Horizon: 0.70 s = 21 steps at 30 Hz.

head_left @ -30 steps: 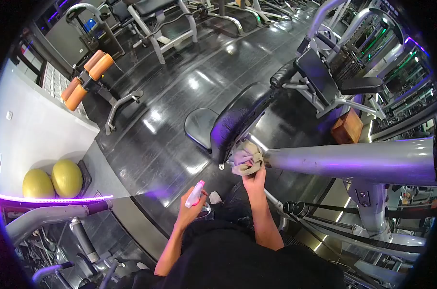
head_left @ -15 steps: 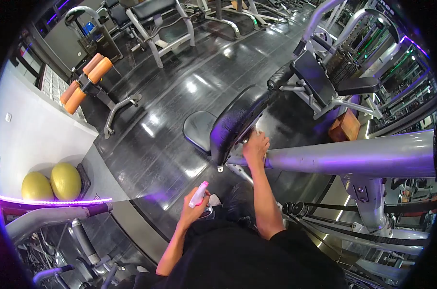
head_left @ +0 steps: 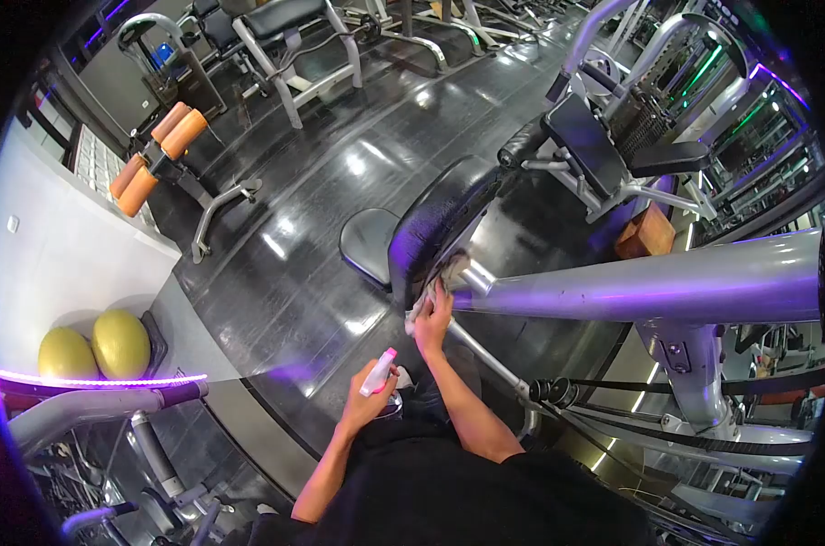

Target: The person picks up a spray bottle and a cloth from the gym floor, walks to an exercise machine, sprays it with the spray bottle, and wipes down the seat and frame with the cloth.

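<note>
My left hand (head_left: 365, 398) is closed around a spray bottle (head_left: 377, 375) with a white and pink spray head, held low in front of my body. My right hand (head_left: 433, 325) grips a light, crumpled cloth (head_left: 450, 270) and presses it against the back side of a black padded backrest (head_left: 438, 218). That backrest belongs to a gym machine, and its black seat (head_left: 369, 245) shows beyond it. A thick grey metal beam (head_left: 649, 280) runs from behind the backrest to the right.
Two yellow exercise balls (head_left: 121, 343) rest by the white wall on the left. A machine with orange rollers (head_left: 182, 132) stands at the upper left. Right of the backrest are another padded machine (head_left: 587, 146) and a wooden box (head_left: 646, 231). Cables (head_left: 667, 432) run at the lower right.
My right hand has moved down and left along the back of the backrest, and the cloth in it now shows. The left hand with the spray bottle has hardly moved.
</note>
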{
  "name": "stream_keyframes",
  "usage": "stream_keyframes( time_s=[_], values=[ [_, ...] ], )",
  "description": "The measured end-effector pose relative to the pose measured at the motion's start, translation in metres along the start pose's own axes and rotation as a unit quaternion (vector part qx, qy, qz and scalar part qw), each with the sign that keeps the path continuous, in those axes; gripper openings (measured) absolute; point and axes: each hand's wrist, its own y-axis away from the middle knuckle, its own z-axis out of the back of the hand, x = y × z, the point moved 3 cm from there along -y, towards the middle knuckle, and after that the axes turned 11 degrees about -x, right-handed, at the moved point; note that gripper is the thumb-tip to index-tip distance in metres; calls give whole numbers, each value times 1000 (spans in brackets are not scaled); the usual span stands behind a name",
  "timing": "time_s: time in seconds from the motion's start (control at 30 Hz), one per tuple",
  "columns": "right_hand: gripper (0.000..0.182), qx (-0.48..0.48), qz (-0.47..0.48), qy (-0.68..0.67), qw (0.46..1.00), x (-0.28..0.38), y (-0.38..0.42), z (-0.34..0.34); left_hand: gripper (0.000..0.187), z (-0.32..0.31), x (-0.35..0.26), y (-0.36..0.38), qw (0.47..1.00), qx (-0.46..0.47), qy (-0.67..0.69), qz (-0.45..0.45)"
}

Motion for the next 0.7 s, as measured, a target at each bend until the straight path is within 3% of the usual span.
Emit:
stream_keyframes(
  time_s=[0.03,0.07,0.1,0.17,0.2,0.27,0.3,0.33,0.37,0.4,0.47,0.5,0.57,0.63,0.67,0.7],
  values=[
    [44,24,-60,-8,998,-20,6,-7,9,0,-1,0,1000,1,-1,-1],
    [38,38,-220,-96,970,-38,6,-15,9,-1,-1,0,1000,-1,1,0],
    [38,39,-220,-96,970,-40,-1,-16,9,-1,-1,0,1000,-4,3,0],
    [34,40,-404,-197,892,-50,-13,-21,10,0,-2,2,1000,-7,5,-1],
    [33,36,-339,-187,921,-21,-24,-12,10,1,-3,1,1000,-10,9,-3],
    [34,-1,-321,-229,919,52,-34,12,10,2,0,2,1000,-23,15,-2],
    [35,-39,-302,-272,913,70,-37,18,11,1,1,1,999,-35,21,-2],
    [34,-68,-205,-238,947,63,-36,17,11,0,1,1,999,-35,22,-2],
    [34,-68,-205,-238,947,62,-32,16,11,-1,2,0,999,-37,22,7],
    [35,-67,-75,-151,983,68,-30,17,12,-1,2,0,999,-38,21,14],
    [42,-68,157,-38,984,58,-22,15,12,-4,-3,1,999,-31,15,6],
    [42,-70,159,-41,984,47,-21,13,12,-5,-5,-2,1000,-28,11,-3],
    [38,38,-15,-8,999,14,-11,6,12,-5,-3,-5,1000,-26,5,-1],
    [40,23,15,45,999,-58,16,-11,12,-6,0,-2,1000,-20,-2,5],
    [41,74,-234,-83,966,-101,29,-24,12,-6,1,-3,1000,-21,7,7],
    [42,123,-462,-204,854,-102,34,-32,12,-5,0,-5,1000,-24,16,9]
  ],
)
